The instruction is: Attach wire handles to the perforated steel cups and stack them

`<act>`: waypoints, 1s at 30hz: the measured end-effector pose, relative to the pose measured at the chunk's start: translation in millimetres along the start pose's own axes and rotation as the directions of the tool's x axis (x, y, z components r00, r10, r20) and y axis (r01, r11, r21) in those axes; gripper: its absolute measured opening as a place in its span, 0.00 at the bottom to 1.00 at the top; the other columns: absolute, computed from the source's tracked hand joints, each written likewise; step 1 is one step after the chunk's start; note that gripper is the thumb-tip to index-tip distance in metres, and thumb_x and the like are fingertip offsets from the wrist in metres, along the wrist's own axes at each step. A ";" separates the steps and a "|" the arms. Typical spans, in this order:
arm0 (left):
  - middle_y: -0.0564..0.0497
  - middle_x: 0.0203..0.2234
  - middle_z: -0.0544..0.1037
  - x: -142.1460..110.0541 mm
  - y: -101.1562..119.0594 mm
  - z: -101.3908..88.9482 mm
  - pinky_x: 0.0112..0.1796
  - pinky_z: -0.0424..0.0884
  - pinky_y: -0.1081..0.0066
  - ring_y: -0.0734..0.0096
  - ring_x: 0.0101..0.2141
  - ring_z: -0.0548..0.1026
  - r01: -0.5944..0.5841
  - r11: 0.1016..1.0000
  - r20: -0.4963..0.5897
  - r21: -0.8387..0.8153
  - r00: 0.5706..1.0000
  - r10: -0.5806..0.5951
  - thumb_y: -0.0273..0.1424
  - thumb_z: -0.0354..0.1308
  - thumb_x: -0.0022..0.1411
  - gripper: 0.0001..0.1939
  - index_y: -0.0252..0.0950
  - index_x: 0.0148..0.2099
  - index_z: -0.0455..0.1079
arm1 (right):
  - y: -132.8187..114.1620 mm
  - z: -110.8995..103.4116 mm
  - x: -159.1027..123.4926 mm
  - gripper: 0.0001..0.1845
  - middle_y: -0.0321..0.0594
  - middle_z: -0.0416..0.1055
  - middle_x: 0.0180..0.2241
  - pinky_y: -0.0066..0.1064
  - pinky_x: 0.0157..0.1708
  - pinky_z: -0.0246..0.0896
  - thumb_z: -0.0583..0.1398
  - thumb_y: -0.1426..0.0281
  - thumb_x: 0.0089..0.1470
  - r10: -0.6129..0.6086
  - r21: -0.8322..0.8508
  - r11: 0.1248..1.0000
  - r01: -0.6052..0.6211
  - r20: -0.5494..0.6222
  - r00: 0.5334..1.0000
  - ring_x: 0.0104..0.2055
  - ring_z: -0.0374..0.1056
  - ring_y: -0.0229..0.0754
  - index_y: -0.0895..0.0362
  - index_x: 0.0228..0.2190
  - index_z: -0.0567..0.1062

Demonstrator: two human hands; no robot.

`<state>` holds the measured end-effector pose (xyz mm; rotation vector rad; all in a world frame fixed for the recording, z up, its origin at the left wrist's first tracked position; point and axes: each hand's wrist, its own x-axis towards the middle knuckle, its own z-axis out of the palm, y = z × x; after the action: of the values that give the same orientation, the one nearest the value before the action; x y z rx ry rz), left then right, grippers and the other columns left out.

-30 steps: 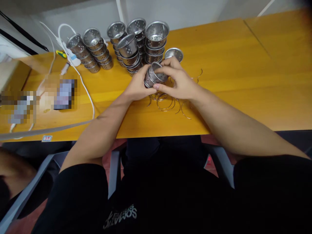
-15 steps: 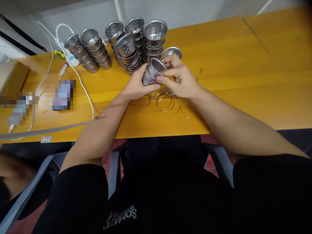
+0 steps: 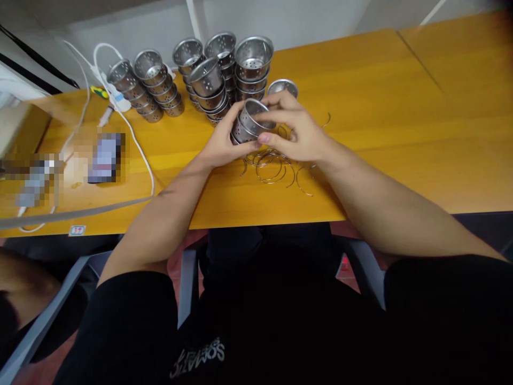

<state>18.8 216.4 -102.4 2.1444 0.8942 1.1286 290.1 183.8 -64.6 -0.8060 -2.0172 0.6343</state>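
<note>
A short stack of nested perforated metal cups (image 3: 245,131) is held tilted above the table. My left hand (image 3: 222,140) wraps round the stack from the left, its thumb along the near side. At the upper cup's rim is my right hand (image 3: 294,128), thumb on the near edge and fingers reaching over the opening; the fingertips partly hide the inside. Beneath the hands, several thin curved wire pieces (image 3: 270,171) lie loose on the table. Just behind my right hand stands another perforated metal cup (image 3: 284,87), partly covered by the fingers.
Tall stacks of perforated metal cups (image 3: 252,67) stand behind my hands. More leaning stacks (image 3: 150,80) are at the back left, near a white cable (image 3: 140,152) and power strip. A blurred phone (image 3: 105,158) lies left on the yellow table (image 3: 380,133). Another person's limb (image 3: 28,280) shows at lower left.
My right fingers have shifted from pinching the upper cup's rim to reaching further across its opening. The stack stays in my left hand, slightly lower and left.
</note>
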 end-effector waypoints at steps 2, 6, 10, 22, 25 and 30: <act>0.43 0.70 0.86 1.1 -5.6 0.1 0.81 0.79 0.46 0.39 0.74 0.86 -0.002 1.000 -0.016 0.012 1.000 0.002 0.70 0.88 0.66 0.54 0.46 0.79 0.76 | -4.1 -11.2 1.9 0.42 0.51 0.85 0.66 0.73 0.78 0.77 0.62 0.17 0.70 0.062 -0.068 0.995 -0.071 -0.132 0.989 0.74 0.76 0.76 0.36 0.54 0.90; 0.42 0.66 0.87 1.8 -14.1 0.6 0.78 0.81 0.46 0.37 0.72 0.87 0.037 0.997 -0.054 0.063 0.998 -0.034 0.72 0.87 0.66 0.54 0.45 0.77 0.76 | 28.5 -33.5 7.2 0.35 0.51 0.81 0.70 0.70 0.69 0.82 0.69 0.24 0.70 0.115 -0.153 0.972 -0.179 -0.355 0.928 0.65 0.77 0.70 0.36 0.59 0.85; 0.42 0.63 0.88 1.4 -13.7 1.1 0.76 0.83 0.46 0.37 0.70 0.87 0.039 0.998 -0.050 0.048 0.998 -0.036 0.76 0.85 0.65 0.54 0.44 0.74 0.77 | 94.5 -38.1 11.1 0.36 0.45 0.83 0.68 0.74 0.85 0.62 0.81 0.27 0.57 0.087 -0.147 0.982 -0.122 -0.226 0.970 0.77 0.64 0.74 0.32 0.56 0.90; 0.40 0.64 0.87 0.0 -15.0 0.9 0.75 0.83 0.46 0.37 0.69 0.87 0.041 0.998 -0.035 0.044 0.999 -0.040 0.79 0.85 0.60 0.59 0.44 0.74 0.77 | 183.5 -80.6 6.8 0.40 0.42 0.83 0.51 0.71 0.74 0.71 0.82 0.18 0.51 0.194 -0.212 0.935 -0.284 -0.363 0.911 0.59 0.67 0.64 0.33 0.42 0.84; 0.39 0.65 0.87 0.3 -19.2 1.7 0.75 0.83 0.46 0.36 0.69 0.87 0.021 0.999 -0.023 0.028 1.000 -0.021 0.82 0.82 0.59 0.62 0.43 0.75 0.77 | 167.3 -88.3 3.1 0.34 0.39 0.83 0.61 0.74 0.80 0.67 0.82 0.23 0.59 0.168 -0.264 0.912 -0.315 -0.459 0.872 0.67 0.68 0.67 0.31 0.49 0.85; 0.40 0.66 0.87 4.3 -40.9 2.2 0.75 0.83 0.42 0.35 0.67 0.88 -0.078 0.997 0.047 0.009 0.996 0.078 0.87 0.77 0.59 0.68 0.41 0.79 0.75 | 96.3 -59.7 11.4 0.27 0.37 0.78 0.75 0.81 0.84 0.65 0.75 0.33 0.74 0.001 -0.334 0.931 -0.149 -0.405 0.914 0.80 0.66 0.73 0.24 0.65 0.80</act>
<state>10.2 245.0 -130.8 2.2222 0.8036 1.1087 365.2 264.1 -94.0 -1.1347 -1.7446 0.1168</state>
